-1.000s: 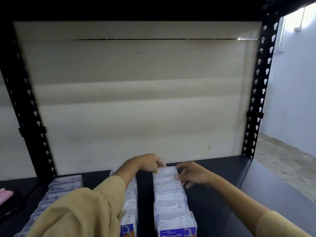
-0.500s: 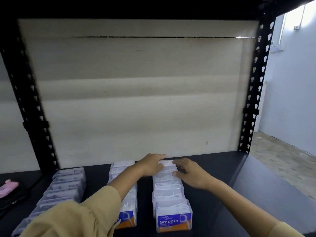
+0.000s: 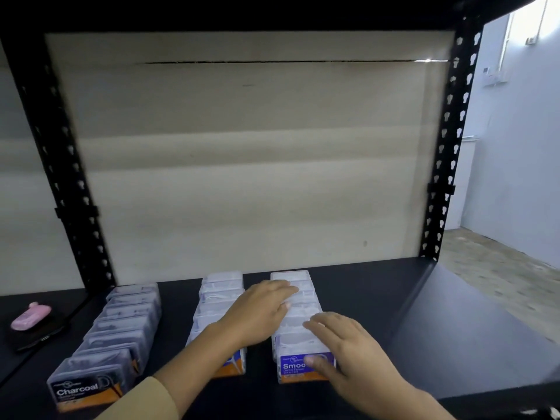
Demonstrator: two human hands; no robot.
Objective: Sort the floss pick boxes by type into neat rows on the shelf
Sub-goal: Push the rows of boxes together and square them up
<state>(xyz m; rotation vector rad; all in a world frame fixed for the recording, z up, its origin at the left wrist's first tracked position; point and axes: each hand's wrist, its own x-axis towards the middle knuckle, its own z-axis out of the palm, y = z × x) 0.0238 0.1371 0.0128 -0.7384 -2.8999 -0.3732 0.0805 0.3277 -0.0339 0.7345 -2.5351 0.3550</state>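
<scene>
Fingers (image 3: 280,291) of the left hand (image 3: 257,310) lie straight atop the Smooth row (image 3: 292,278); the right hand (image 3: 357,359), fingers spread, presses its front box (image 3: 291,345), thumb on the label; neither grips anything; middle row (image 3: 219,294) and Charcoal row (image 3: 121,328) stand alongside on the shelf (image 3: 378,298); sorting looks nearly done, only straightening apparently left.

Read "Charcoal" on the left row's front box (image 3: 86,389); caught only "Smoo", partly covered, on the right row's front box (image 3: 292,369).
</scene>
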